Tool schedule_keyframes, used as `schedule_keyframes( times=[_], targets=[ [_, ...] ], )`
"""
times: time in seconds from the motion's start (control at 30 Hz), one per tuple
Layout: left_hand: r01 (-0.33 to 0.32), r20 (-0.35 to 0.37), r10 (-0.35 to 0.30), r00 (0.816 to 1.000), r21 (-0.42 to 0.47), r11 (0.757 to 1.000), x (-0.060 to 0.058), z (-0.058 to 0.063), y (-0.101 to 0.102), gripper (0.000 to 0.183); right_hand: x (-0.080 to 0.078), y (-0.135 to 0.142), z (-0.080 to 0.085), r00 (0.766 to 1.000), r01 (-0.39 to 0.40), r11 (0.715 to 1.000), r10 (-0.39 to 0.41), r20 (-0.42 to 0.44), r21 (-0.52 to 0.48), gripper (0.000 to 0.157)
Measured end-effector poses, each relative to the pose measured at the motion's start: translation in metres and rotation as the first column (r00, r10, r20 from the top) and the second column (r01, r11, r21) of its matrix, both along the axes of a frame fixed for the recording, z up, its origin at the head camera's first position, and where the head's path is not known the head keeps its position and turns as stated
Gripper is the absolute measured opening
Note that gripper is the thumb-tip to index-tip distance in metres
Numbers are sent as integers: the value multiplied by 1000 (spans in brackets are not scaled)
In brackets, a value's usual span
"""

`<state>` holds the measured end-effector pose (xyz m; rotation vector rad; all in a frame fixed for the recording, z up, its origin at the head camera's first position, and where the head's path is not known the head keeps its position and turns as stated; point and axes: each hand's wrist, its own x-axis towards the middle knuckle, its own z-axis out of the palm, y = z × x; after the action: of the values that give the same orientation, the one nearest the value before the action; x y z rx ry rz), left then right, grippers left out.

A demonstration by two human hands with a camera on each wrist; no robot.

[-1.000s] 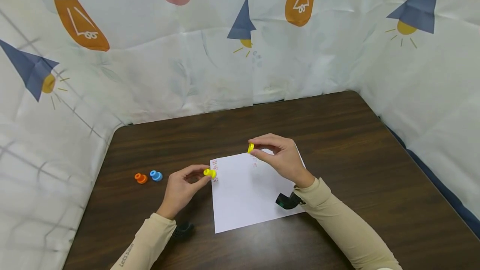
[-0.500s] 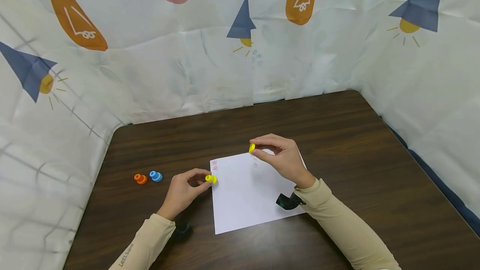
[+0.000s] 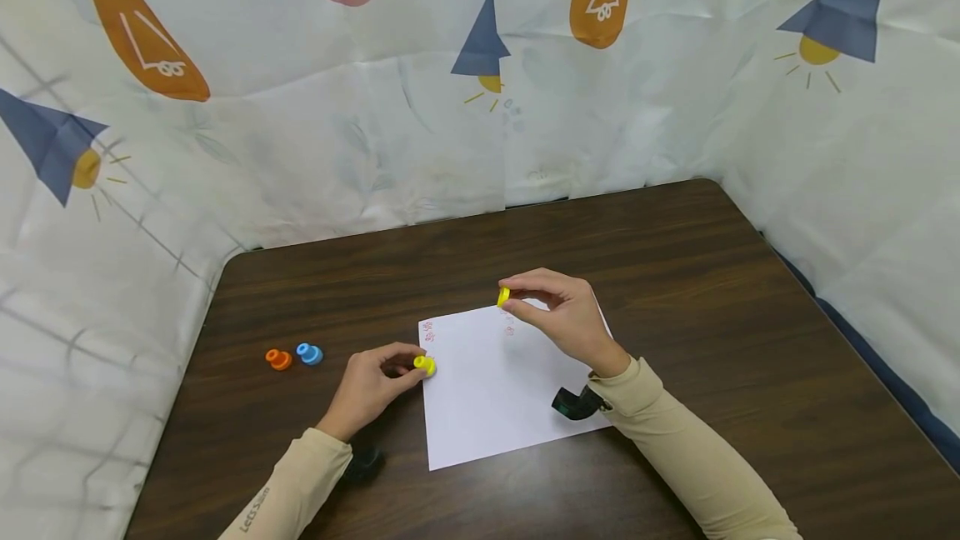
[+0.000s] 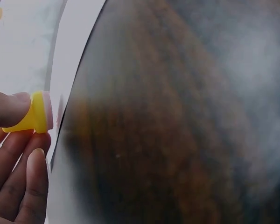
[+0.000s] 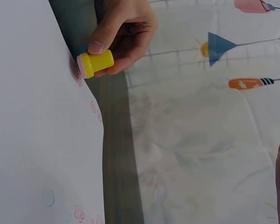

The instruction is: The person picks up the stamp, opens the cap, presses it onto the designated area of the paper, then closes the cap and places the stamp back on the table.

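My left hand (image 3: 371,386) pinches a yellow toy stamp (image 3: 425,365) between thumb and fingers, over the left edge of the white paper (image 3: 487,407). In the left wrist view the stamp (image 4: 39,112) has a pale pink face turned toward the sheet. Whether that face touches the paper cannot be told. Small red flower prints (image 5: 79,212) mark the paper, and a faint green curved print (image 5: 48,197) shows too. Above the sheet's far edge, my right hand (image 3: 566,319) holds a small yellow cap (image 3: 503,297) between thumb and fingertips.
An orange stamp (image 3: 278,359) and a blue stamp (image 3: 309,353) stand side by side on the dark wooden table (image 3: 675,273), left of the paper. Printed white curtains (image 3: 300,148) surround the table's back and sides. Black devices (image 3: 577,403) hang at both wrists.
My left hand has brought the yellow stamp a short way down the paper's left edge, toward me, uncovering red prints above. The right hand and its cap have stayed nearly still.
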<state>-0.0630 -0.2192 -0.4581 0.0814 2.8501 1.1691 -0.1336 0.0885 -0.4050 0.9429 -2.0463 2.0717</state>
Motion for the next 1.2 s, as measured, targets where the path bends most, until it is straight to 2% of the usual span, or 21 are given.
schedule_keyframes(
  times=[0.63,0.93,1.2],
  targets=[
    [48,-25,-48,999,-2,999,4,-3,3,26,1,-1,-1,1000,7,1000,-7,-3,9,31],
    [108,-59,-113,992,-87,990,4,0,8,26,1,-1,0,1000,9,1000,-9,6,19,34],
    [109,-41,-113,993,-96,989,1,0,9,24,0,-1,0,1000,0,1000,-1,8,21,30]
  ],
)
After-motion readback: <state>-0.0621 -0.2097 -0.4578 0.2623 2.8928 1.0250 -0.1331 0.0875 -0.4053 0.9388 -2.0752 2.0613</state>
